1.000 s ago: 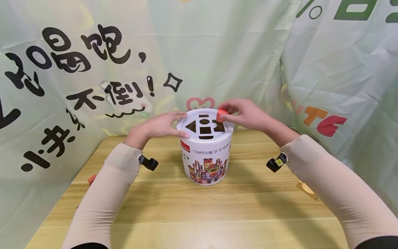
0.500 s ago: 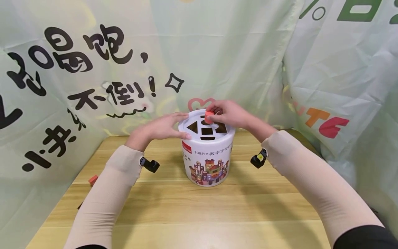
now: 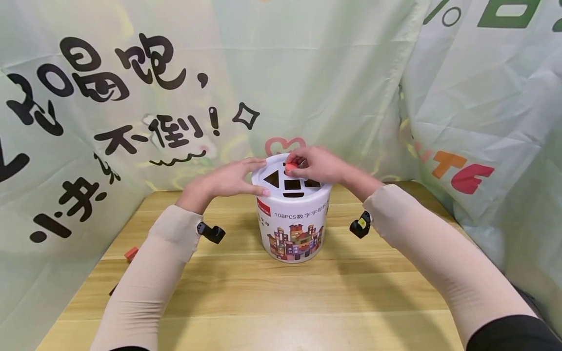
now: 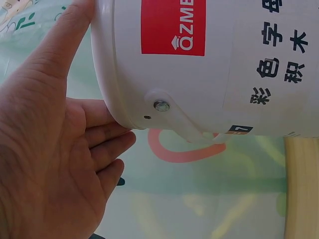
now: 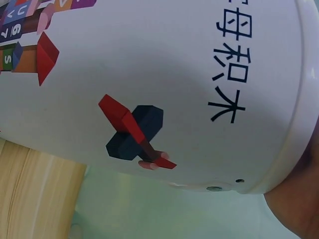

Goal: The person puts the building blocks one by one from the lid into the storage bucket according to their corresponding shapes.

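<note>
Carried leftward across the lid (image 3: 309,192) since a second ago, the red block (image 3: 291,167) has left the right-hand side and is now beyond the square hole (image 3: 292,185), pinched in the right hand (image 3: 315,165). One likely trouble is a poor match: if the block is turned or tilted against whatever opening lies beneath those fingers, it could catch on the edge and jam. Loosening the pinch too soon might let it tip sideways and roll away; its full shape is too covered to tell. As for position, the block lies at the right fingertips, which are clamped on it, thumb on the near side, fingers on the far side. Just left of them is a triangular hole (image 3: 272,179). Farther left, the left hand (image 3: 230,179) rests on the lid's rim, thumb and fingers spread apart. Should it press unevenly, the white bucket (image 3: 293,224) below both hands could slide on the wooden table (image 3: 254,302). Well to the left of the left fingers, near the left sleeve (image 3: 145,282), lies another red piece (image 3: 130,254)
</note>
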Action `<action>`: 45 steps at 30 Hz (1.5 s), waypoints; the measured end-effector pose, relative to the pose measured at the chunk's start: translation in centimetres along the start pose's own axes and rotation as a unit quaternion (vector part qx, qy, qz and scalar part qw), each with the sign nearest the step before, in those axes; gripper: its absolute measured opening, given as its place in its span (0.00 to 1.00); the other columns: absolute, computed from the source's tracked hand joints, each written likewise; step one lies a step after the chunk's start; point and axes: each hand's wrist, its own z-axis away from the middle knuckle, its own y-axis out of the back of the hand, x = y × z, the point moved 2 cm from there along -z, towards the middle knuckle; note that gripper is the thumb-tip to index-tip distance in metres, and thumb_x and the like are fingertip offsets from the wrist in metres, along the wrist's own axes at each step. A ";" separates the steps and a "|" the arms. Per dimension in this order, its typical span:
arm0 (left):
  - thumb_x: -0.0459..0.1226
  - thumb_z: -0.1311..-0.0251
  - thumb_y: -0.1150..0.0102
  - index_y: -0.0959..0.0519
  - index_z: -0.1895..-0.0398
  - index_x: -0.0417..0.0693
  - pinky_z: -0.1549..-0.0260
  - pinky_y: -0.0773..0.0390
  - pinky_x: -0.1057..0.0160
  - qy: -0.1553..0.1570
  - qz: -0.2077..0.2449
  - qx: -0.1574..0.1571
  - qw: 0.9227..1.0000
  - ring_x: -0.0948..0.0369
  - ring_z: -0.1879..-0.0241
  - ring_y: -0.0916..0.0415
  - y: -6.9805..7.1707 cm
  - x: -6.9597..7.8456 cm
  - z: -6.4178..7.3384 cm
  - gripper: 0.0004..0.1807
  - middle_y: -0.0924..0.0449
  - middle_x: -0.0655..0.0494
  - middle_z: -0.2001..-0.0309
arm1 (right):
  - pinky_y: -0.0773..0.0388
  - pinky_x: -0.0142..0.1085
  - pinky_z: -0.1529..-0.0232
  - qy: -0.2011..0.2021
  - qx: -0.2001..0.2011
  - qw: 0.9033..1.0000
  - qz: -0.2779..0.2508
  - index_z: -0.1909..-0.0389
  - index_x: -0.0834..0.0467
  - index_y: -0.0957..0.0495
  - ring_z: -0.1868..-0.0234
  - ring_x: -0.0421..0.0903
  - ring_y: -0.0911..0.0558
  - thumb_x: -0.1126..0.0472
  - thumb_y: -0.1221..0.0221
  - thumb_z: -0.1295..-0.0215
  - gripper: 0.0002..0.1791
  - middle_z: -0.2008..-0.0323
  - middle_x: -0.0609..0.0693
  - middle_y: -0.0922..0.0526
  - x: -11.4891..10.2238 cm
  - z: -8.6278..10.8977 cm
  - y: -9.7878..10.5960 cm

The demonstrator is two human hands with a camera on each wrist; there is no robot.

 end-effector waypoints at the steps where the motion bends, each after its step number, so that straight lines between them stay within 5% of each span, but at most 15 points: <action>1: 0.69 0.50 0.39 0.43 0.24 0.50 0.30 0.48 0.47 0.001 -0.002 0.000 1.000 0.53 0.25 0.54 0.0 0.0 0.0 0.55 0.49 0.53 0.24 | 0.25 0.40 0.50 0.001 -0.002 1.000 0.004 0.48 0.57 0.21 0.57 0.45 0.21 0.53 0.36 0.35 0.18 0.59 0.49 0.18 0.0 0.0 0.0; 17: 0.69 0.50 0.39 0.41 0.24 0.50 0.30 0.50 0.47 0.001 -0.022 0.008 1.000 0.52 0.25 0.56 0.1 0.3 0.1 0.54 0.47 0.54 0.24 | 0.26 0.46 0.44 0.010 0.020 1.000 0.010 0.48 0.62 0.21 0.49 0.50 0.20 0.58 0.38 0.34 0.17 0.53 0.54 0.17 0.2 1.9 1.0; 29: 0.69 0.52 0.39 0.42 0.24 0.51 0.30 0.51 0.45 0.004 -0.015 0.011 1.000 0.52 0.25 0.56 0.2 0.4 0.2 0.55 0.47 0.54 0.24 | 0.29 0.53 0.44 0.005 0.083 0.996 0.014 0.46 0.60 0.21 0.46 0.54 0.23 0.58 0.38 0.33 0.18 0.48 0.55 0.19 1.5 6.9 3.9; 45: 0.69 0.51 0.38 0.41 0.24 0.50 0.30 0.50 0.44 0.002 -0.003 0.008 1.000 0.51 0.25 0.55 0.1 0.3 0.1 0.55 0.47 0.53 0.24 | 0.27 0.55 0.45 -0.035 0.101 0.994 0.017 0.46 0.60 0.21 0.48 0.56 0.21 0.57 0.38 0.32 0.17 0.48 0.55 0.19 4.9 13.5 5.3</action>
